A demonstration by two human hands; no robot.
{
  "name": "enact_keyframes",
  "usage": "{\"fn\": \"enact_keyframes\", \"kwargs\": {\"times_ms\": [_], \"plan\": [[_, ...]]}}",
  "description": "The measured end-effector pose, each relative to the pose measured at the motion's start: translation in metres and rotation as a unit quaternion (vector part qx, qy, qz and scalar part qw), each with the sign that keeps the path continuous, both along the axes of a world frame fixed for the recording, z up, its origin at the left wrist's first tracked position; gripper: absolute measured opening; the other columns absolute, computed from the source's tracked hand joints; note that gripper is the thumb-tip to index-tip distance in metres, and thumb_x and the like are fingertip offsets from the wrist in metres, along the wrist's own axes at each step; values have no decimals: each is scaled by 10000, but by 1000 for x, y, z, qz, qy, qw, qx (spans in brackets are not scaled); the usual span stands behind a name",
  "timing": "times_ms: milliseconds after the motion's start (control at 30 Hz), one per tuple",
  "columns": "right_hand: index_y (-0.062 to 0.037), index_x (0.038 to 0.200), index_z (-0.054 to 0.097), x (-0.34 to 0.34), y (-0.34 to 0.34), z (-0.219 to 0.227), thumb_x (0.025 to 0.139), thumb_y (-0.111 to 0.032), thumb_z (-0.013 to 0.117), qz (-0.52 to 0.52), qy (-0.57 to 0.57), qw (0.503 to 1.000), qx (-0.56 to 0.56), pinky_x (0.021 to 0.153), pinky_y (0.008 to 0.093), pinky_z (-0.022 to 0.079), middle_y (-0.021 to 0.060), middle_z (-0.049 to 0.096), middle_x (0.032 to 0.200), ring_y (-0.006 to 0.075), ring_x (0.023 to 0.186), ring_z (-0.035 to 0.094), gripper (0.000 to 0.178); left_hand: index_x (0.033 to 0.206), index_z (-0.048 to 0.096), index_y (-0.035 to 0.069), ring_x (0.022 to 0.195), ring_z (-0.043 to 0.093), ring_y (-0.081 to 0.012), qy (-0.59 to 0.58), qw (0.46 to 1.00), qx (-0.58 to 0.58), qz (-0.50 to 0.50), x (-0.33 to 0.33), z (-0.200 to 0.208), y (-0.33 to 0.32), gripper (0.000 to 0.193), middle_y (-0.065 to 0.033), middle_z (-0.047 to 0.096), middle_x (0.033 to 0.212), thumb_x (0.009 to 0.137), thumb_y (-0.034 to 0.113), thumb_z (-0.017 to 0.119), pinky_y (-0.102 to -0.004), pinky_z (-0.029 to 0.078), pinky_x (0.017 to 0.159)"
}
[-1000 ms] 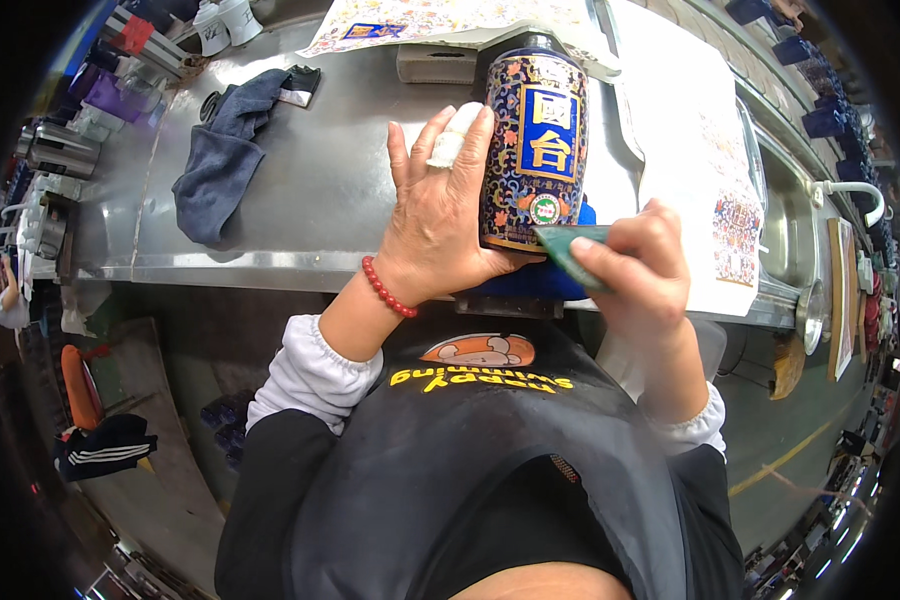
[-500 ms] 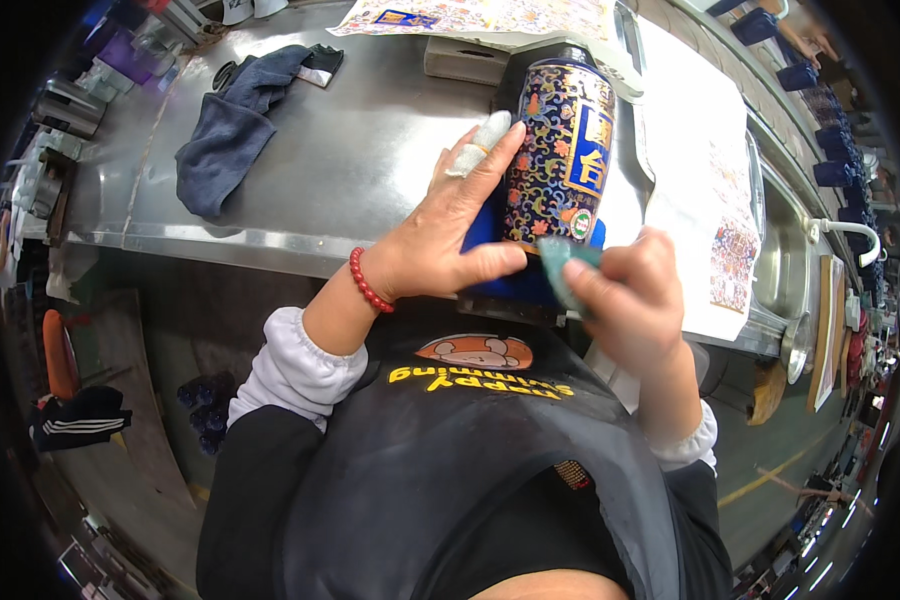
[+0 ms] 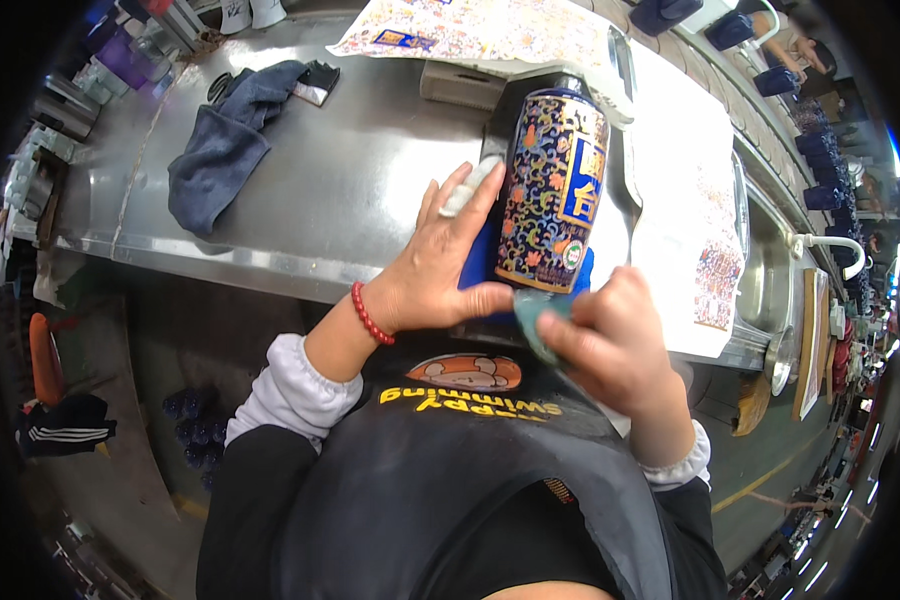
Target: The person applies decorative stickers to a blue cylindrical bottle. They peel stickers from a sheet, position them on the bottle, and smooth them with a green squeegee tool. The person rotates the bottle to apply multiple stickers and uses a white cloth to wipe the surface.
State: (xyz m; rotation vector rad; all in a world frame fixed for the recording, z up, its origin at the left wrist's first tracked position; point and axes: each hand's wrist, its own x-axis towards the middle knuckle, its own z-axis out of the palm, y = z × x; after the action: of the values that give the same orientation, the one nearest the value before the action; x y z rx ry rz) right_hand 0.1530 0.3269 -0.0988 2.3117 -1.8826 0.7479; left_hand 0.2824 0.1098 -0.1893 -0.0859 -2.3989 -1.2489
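Note:
A dark blue bottle (image 3: pixel 550 195) with a colourful floral pattern and a gold-edged blue label lies in a black and blue holder on the metal bench. My left hand (image 3: pixel 435 255) is open along the bottle's left side, its fingers stretched out and its thumb by the base. White wraps cover part of its fingers, and a red bead bracelet circles the wrist. At the base end, my right hand (image 3: pixel 620 345), slightly blurred, is closed on a flat teal scraper-like piece (image 3: pixel 538 325). That piece presses against the bottle's lower edge; its exact kind is unclear.
A dark grey cloth (image 3: pixel 220 150) lies on the metal bench (image 3: pixel 320 210) at left. Printed floral sheets (image 3: pixel 685 210) cover the right side and the back. Beyond them at right are a metal sink (image 3: pixel 767 260) and a white tap (image 3: pixel 835 243). Several dark blue bottles stand farther right.
My right hand and the teal piece have moved slightly down and left, to just below the bottle's base. The view has shifted a little; my left hand stays beside the bottle.

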Motion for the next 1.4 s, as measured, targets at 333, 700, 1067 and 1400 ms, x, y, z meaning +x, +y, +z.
{"fn": "enact_keyframes", "kwargs": {"times_ms": [333, 700, 1067, 1400], "plan": [[-89, 967, 727, -24, -31, 31, 733, -51, 777, -29, -134, 989, 56, 686, 381, 460, 41, 568, 786, 193, 683, 591, 241, 1574, 211, -36, 1439, 312, -460, -5, 976, -177, 128, 1, 31, 21, 1201, -233, 490, 1450, 715, 541, 822, -667, 38, 1183], [-102, 894, 702, -53, -74, 43, 752, -95, 763, -43, -173, 983, 31, 638, 390, 463, 76, 571, 745, 274, 698, 620, 155, 1535, 296, -67, 1397, 373, -470, -4, 979, -144, 141, -6, 25, 19, 1201, -252, 496, 1444, 691, 601, 828, -690, 78, 1166], [-81, 898, 673, -65, -96, 45, 778, -100, 749, -181, -59, 980, -57, 670, 387, 468, 48, 572, 775, 222, 691, 598, 144, 1550, 286, -30, 1409, 347, -445, -12, 980, -146, 134, -6, 29, 19, 1143, -211, 449, 1487, 716, 538, 823, -754, 93, 1130], [-99, 918, 675, -60, -83, 41, 740, -97, 719, -129, 112, 979, -108, 642, 362, 438, 64, 536, 774, 188, 684, 588, 183, 1562, 224, -78, 1422, 350, -493, -22, 982, -154, 111, -5, 21, 14, 1206, -275, 500, 1449, 762, 651, 757, -695, 45, 1163]]}}
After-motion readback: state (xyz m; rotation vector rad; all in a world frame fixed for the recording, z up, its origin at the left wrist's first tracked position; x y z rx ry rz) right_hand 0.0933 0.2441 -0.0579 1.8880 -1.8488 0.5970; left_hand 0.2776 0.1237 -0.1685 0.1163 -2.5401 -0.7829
